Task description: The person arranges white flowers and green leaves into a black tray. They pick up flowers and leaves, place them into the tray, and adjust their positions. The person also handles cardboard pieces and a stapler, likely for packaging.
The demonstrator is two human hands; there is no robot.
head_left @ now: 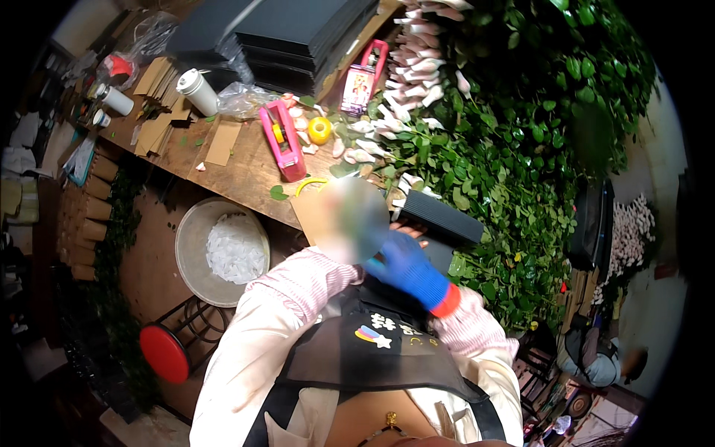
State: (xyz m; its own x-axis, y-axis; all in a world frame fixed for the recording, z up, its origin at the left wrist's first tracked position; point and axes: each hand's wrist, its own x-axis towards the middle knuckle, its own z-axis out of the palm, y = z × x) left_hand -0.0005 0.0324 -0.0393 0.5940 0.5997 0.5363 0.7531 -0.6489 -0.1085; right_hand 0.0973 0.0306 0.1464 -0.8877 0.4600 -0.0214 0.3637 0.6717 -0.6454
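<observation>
My right hand (408,267), in a blue glove with a red cuff, grips the near end of a long flat black box (441,217) just off the edge of the wooden table (246,160). My left hand (337,249) reaches in from a pink striped sleeve and is mostly hidden by a blurred patch. It lies beside a brown cardboard piece (311,212) at the table edge, and I cannot tell its grip. Green leafy stems (506,164) with white flower buds (417,71) lie right behind the box.
On the table are two pink tape dispensers (284,140), a yellow tape roll (319,130), a white lidded cup (198,91), cardboard pieces and a stack of black sheets (298,33). Below the table stand a round basin of white bits (223,249) and a red stool (164,352).
</observation>
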